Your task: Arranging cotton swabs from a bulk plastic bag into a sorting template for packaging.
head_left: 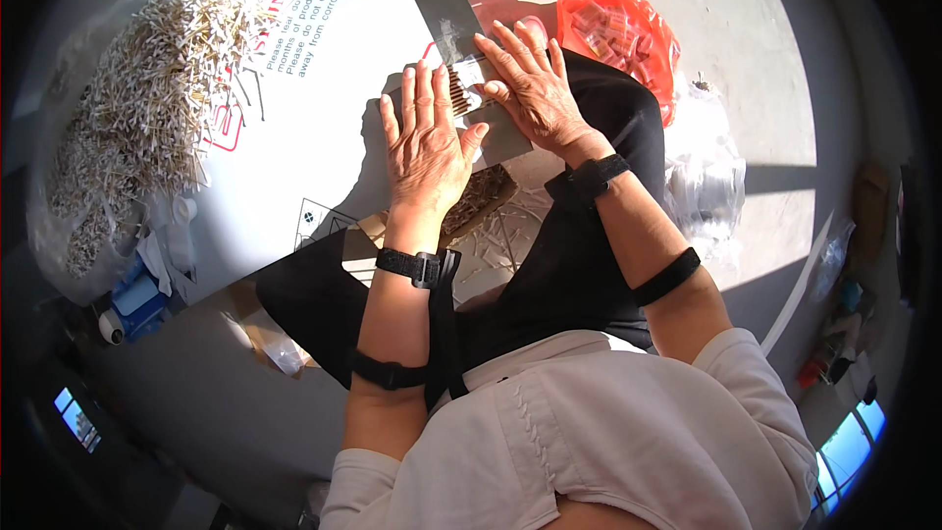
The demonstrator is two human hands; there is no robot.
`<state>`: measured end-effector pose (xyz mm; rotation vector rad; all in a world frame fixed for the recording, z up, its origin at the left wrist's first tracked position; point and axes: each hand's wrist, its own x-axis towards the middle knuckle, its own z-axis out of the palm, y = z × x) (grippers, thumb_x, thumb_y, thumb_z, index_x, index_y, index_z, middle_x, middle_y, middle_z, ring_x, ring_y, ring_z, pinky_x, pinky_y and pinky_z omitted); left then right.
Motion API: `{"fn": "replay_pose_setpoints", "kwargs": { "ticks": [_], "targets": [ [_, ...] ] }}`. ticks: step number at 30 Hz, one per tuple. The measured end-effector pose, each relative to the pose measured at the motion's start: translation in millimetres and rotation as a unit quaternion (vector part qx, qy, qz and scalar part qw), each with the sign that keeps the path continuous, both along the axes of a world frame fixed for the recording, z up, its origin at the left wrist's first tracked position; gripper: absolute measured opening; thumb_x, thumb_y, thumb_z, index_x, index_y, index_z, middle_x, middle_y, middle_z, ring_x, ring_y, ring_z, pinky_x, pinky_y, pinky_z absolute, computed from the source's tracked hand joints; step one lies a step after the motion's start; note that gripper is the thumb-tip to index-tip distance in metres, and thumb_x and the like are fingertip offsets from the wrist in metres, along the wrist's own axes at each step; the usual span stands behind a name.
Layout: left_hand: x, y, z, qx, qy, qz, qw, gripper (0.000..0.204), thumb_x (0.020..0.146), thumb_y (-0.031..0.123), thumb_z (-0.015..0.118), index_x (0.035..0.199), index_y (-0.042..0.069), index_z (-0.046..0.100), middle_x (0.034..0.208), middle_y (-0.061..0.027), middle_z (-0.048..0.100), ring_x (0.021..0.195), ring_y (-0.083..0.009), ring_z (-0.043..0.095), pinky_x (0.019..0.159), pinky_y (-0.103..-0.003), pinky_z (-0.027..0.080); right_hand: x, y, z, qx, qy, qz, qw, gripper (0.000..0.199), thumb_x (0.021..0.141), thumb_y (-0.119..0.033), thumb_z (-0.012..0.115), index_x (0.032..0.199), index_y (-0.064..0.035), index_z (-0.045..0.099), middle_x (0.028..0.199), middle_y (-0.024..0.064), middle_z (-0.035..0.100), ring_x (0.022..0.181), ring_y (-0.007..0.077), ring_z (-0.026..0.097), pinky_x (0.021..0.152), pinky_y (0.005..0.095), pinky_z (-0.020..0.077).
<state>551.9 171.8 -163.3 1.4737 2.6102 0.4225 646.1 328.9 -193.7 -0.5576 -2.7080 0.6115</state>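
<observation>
My left hand (pixel 428 149) lies palm down with its fingers stretched out at the right edge of the white printed board (pixel 324 128). Across from it, my right hand (pixel 538 93) is spread out, fingers pointing up and to the left. Between the two hands is a small row of thin brown sticks (pixel 458 91) beside a whitish, shiny piece that looks like clear plastic wrap. Both hands touch or nearly touch its sides; their palms hide the contact. A large heap of thin white-tipped sticks, like cotton swabs (pixel 147 88), fills a clear bag at the left.
An orange-red plastic bag (pixel 618 39) with small packets inside stands beyond my right hand. Nearer along that side is a clear plastic bag (pixel 705 172). An open carton (pixel 479 198) with loose sticks sits below the board's edge, between my knees. A blue item (pixel 137 296) lies at lower left.
</observation>
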Motion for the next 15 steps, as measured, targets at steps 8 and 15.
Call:
{"fn": "replay_pose_setpoints", "kwargs": {
  "ticks": [8,15],
  "targets": [
    [5,10,1,-0.015,0.02,-0.007,1.0,0.079,0.093,0.044,0.055,0.15,-0.002,0.025,0.16,-0.0165,0.015,0.149,-0.0289,0.012,0.119,-0.051,0.008,1,1,-2,0.016,-0.027,-0.004,1.0,0.061,0.098,-0.054,0.042,0.15,-0.0232,0.035,0.156,0.0074,0.03,0.146,0.0291,0.021,0.118,0.0497,0.0113],
    [0,8,-9,0.118,-0.08,0.019,0.99,0.073,0.098,0.039,0.048,0.152,0.002,0.018,0.158,-0.0218,0.016,0.147,-0.0347,0.016,0.118,-0.05,0.013,0,-1,-1,-0.023,0.028,-0.046,0.998,0.061,0.097,-0.053,0.045,0.149,-0.0207,0.036,0.154,0.0108,0.032,0.145,0.0323,0.022,0.117,0.0523,0.0131]
  ]
}}
